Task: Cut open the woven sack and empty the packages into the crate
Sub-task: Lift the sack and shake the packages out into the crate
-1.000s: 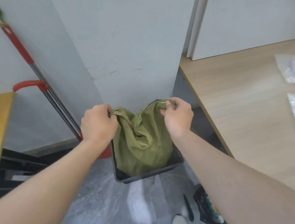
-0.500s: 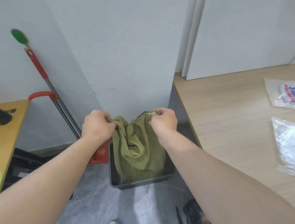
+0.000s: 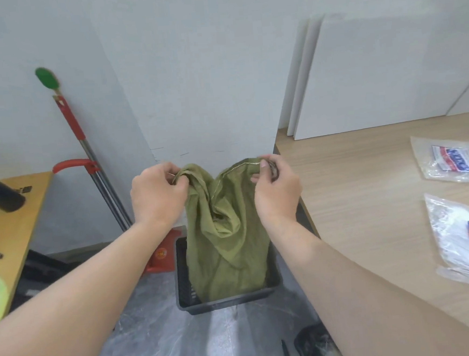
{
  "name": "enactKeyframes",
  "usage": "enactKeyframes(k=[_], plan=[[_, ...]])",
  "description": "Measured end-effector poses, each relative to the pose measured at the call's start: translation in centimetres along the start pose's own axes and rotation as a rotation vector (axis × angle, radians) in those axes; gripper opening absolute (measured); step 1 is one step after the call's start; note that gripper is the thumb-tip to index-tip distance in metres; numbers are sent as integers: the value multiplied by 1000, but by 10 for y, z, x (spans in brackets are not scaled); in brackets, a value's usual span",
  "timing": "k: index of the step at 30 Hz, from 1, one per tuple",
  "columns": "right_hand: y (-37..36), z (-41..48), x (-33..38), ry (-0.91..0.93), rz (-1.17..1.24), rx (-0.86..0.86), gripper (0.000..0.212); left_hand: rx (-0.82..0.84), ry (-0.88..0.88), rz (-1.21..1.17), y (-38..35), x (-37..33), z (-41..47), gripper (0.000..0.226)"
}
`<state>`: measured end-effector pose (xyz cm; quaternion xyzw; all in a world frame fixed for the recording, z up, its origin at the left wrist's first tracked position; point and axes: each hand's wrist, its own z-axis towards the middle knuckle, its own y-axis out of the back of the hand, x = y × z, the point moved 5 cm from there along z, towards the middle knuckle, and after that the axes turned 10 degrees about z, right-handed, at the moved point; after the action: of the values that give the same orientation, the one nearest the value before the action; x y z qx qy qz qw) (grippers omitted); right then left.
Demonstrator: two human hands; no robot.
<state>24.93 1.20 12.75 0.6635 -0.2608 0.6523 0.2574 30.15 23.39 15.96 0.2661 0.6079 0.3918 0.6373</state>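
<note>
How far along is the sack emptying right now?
Looks mostly done: the green woven sack hangs limp and collapsed over the dark crate. In hand: the left hand and right hand pinch its top corners, holding it up. Left: confirming that it is empty and setting it aside. The sack hides the crate's contents.

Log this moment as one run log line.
left hand: gripping sack corner | right hand: gripping other corner | green sack: hanging into black crate | packages: not visible
</note>
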Motion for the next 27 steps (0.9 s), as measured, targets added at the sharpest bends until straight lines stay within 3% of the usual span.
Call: enactKeyframes(k=[5, 8, 15, 18, 23, 27], plan=[[-18, -9, 17, 10, 29, 66, 17, -83, -31, -71, 17, -20, -3, 15], [-19, -3, 37, 27, 95, 45, 20, -101, -54, -263, 31, -30, 0, 12], [-8, 1, 82, 27, 171, 18, 21, -144, -81, -312, 64, -46, -6, 8], [6, 0, 114, 122, 270, -59, 22, -237, -131, -414, 94, -61, -12, 4], [-4, -11, 151, 231, 285, 29, 15, -262, -134, -460, 118, -84, -13, 20], [1, -8, 171, 243, 316, 48, 17, -333, -157, -494, 146, -89, -10, 16]])
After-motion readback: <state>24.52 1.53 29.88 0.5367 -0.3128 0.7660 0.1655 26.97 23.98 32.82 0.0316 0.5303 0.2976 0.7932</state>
